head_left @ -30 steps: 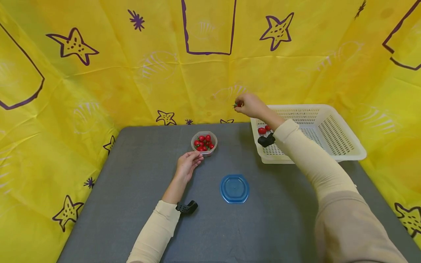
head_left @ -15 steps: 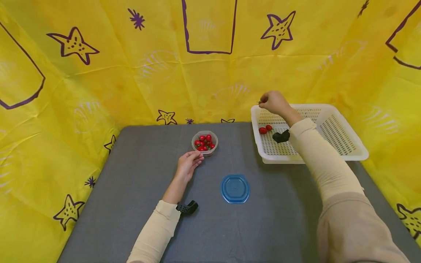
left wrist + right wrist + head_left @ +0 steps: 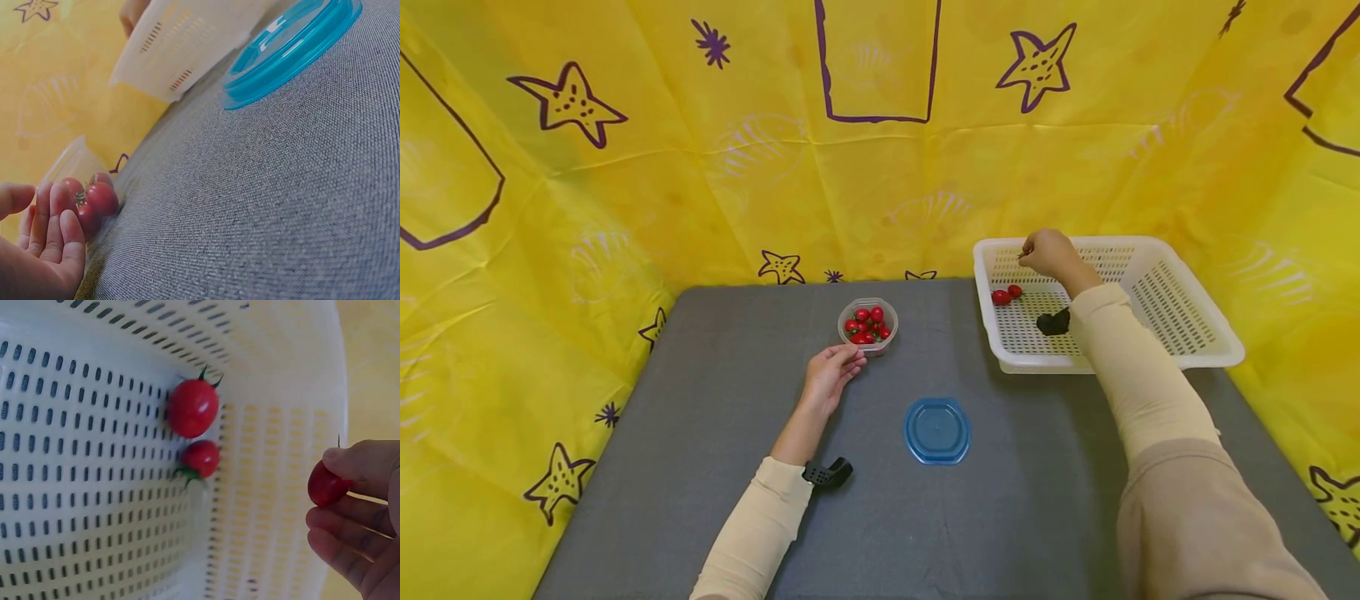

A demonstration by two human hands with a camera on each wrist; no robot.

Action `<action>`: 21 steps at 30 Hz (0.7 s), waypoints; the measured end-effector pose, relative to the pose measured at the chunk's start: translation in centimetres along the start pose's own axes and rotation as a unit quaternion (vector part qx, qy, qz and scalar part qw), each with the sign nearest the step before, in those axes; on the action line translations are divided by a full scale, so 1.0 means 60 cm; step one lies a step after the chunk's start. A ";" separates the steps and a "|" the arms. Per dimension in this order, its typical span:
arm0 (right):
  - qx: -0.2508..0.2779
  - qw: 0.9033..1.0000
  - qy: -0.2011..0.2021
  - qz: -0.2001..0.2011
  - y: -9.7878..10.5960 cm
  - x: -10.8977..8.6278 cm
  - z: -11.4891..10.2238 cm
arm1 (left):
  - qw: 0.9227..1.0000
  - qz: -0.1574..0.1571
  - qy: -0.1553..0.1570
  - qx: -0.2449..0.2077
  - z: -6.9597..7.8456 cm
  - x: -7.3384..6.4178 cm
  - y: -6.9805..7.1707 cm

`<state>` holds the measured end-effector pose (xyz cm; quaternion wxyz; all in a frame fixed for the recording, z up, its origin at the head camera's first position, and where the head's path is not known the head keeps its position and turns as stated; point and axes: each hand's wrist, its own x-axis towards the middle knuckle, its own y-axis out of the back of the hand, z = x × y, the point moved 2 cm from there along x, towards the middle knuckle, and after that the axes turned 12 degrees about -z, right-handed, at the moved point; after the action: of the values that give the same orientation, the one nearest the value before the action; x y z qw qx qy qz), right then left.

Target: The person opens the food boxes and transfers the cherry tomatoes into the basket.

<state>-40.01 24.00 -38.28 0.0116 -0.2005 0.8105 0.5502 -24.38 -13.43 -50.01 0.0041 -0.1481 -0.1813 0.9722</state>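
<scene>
My right hand [image 3: 1051, 252] pinches a cherry tomato [image 3: 327, 485] between thumb and fingers, over the left back part of the white basket [image 3: 1011, 362]. Two more tomatoes lie on the basket floor by its left wall: a larger tomato [image 3: 193, 407] and a smaller tomato [image 3: 200, 457], both with green tops. At the near rim of a small clear plastic container [image 3: 887, 347] is my left hand [image 3: 826, 379], its thumb over the rim and its fingers against the outer wall. Several red tomatoes [image 3: 102, 199] fill the container.
A blue lid [image 3: 937, 431] lies flat on the grey table [image 3: 737, 342], in front of the container. Behind the table hangs a yellow patterned cloth [image 3: 880, 200]. Both wrists carry a black camera strap [image 3: 827, 473].
My right hand has moved right with the tomato, from left of the basket to over it, and has come lower since half a second ago. The left hand stays at the container.
</scene>
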 end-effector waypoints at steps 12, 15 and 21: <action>-0.043 0.998 -0.028 -0.038 -0.038 0.007 0.051 | 1.000 -0.001 -0.004 -0.001 -0.002 0.001 0.000; -0.051 0.996 -0.036 -0.062 -0.048 0.011 0.057 | 1.000 -0.003 -0.005 -0.002 -0.002 0.001 0.000; -0.064 0.991 -0.055 -0.107 -0.064 0.018 0.059 | 1.000 0.001 -0.006 -0.002 -0.001 0.001 0.000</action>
<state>-40.44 25.61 -43.31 0.1019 -0.2561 0.7459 0.6064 -24.42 -13.40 -50.09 0.0019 -0.1420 -0.1831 0.9728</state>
